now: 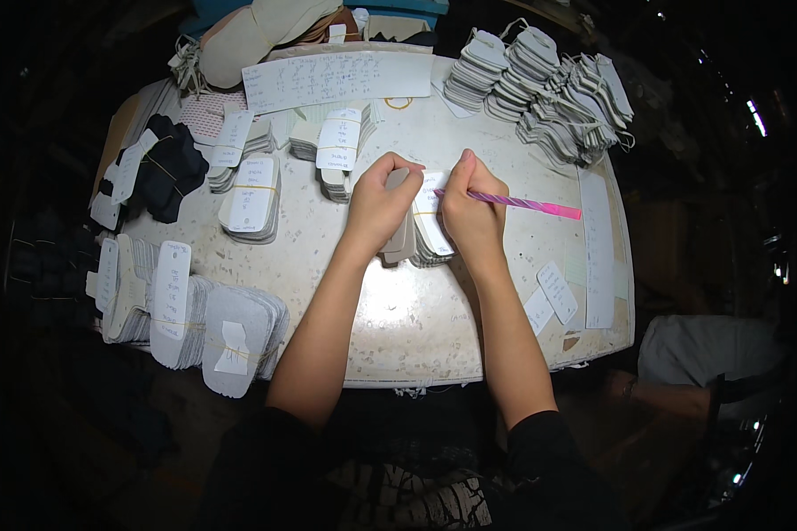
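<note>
The carded bundle (431, 232) sits between the two hands, around the middle of the counter (425, 350), its white card strapped by a rubber band (427, 212). The left hand (383, 202) grasps the taupe cut piece (400, 241) just beside it, while the right hand's (476, 212) fingers are clenched around a striped pink-and-purple pen (536, 205), one end over the card. Whether the right fingers also press the bundle, I cannot tell. Good handling here means keeping the pieces squared, the card flat, and the pen clear of the band.
</note>
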Available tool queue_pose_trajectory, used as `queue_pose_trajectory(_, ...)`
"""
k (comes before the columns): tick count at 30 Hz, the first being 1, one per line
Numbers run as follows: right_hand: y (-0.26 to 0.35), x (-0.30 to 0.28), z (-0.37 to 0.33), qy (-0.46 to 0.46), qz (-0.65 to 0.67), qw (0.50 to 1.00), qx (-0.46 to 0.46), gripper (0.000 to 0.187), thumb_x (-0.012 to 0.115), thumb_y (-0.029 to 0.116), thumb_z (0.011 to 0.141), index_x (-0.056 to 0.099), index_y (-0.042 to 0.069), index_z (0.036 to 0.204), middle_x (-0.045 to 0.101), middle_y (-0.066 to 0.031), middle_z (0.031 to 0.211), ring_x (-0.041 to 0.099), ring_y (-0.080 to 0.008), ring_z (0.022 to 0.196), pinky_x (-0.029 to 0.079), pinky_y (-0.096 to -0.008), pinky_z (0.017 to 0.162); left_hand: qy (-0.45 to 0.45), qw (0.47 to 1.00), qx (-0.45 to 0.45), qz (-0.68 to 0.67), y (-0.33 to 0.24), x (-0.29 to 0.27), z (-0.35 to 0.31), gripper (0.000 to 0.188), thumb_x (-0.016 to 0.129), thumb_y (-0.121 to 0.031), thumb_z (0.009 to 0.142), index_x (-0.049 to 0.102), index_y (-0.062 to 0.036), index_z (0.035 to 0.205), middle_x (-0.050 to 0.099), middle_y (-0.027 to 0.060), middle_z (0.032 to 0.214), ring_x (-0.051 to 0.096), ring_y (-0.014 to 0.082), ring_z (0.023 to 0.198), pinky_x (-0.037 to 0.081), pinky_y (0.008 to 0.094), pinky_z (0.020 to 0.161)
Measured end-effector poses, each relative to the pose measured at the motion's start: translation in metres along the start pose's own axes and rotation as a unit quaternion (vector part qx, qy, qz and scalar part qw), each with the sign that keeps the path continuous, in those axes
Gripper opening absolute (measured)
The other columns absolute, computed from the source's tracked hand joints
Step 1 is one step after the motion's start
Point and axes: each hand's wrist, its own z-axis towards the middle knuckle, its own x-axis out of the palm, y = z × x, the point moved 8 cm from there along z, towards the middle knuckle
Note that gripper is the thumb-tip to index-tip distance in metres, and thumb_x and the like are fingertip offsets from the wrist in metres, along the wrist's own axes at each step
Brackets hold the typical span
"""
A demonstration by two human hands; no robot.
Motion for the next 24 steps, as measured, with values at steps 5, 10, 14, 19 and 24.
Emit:
queue_pose_trajectory(5,0.001,0.000,-0.001,-0.005,-0.005,1.000,0.011,0.045,0.047,0.019,0.113,0.051,0.001,0.072,0.052,-0.0002,0.058,0.040,-0.0061,0.055,0.034,-0.0320,0.052,-0.006,1.000,0.003,0.002,0.000,-0.001,0.000,0.021,0.069,-0.022,0.096,0.072,-0.0020,0.103,0.074,0.0083,0.100,0.066,0.0156,0.098,0.050,0.0302,0.092)
queue_pose_trajectory(10,-0.002,0.001,0.000,0.006,-0.016,1.000,0.016,0.046,0.047,0.020,0.113,0.053,0.001,0.072,0.053,-0.0010,0.059,0.042,-0.0067,0.056,0.037,-0.0319,0.053,-0.003,1.000,-0.003,-0.005,0.003,0.000,0.001,0.021,0.069,-0.021,0.096,0.072,-0.0020,0.103,0.074,0.0080,0.100,0.065,0.0153,0.097,0.050,0.0298,0.091)
queue_pose_trajectory(14,-0.008,-0.006,-0.002,-0.040,0.013,0.999,0.030,0.047,0.046,0.023,0.113,0.054,0.000,0.073,0.054,-0.0038,0.058,0.045,-0.0096,0.055,0.039,-0.0323,0.054,-0.004,1.000,-0.007,-0.009,0.004,0.000,0.001,0.023,0.070,-0.024,0.095,0.072,-0.0018,0.102,0.074,0.0081,0.098,0.064,0.0144,0.096,0.049,0.0293,0.091)
queue_pose_trajectory(19,-0.020,-0.010,-0.002,-0.058,0.075,0.993,0.064,0.052,0.044,0.030,0.114,0.051,0.002,0.071,0.052,-0.0037,0.057,0.045,-0.0111,0.055,0.039,-0.0333,0.054,-0.071,0.991,0.025,0.112,-0.013,-0.004,-0.008,0.029,0.069,-0.026,0.093,0.067,-0.0062,0.114,0.067,0.0124,0.112,0.064,0.0230,0.107,0.050,0.0366,0.095)
queue_pose_trajectory(24,-0.026,-0.017,0.001,-0.040,0.145,0.983,0.106,0.060,0.039,0.045,0.115,0.051,0.006,0.071,0.052,-0.0015,0.062,0.045,-0.0091,0.058,0.038,-0.0289,0.056,-0.136,0.967,0.094,0.196,-0.047,-0.006,-0.031,0.028,0.069,-0.023,0.092,0.062,-0.0091,0.114,0.058,0.0129,0.116,0.062,0.0307,0.111,0.050,0.0422,0.097)
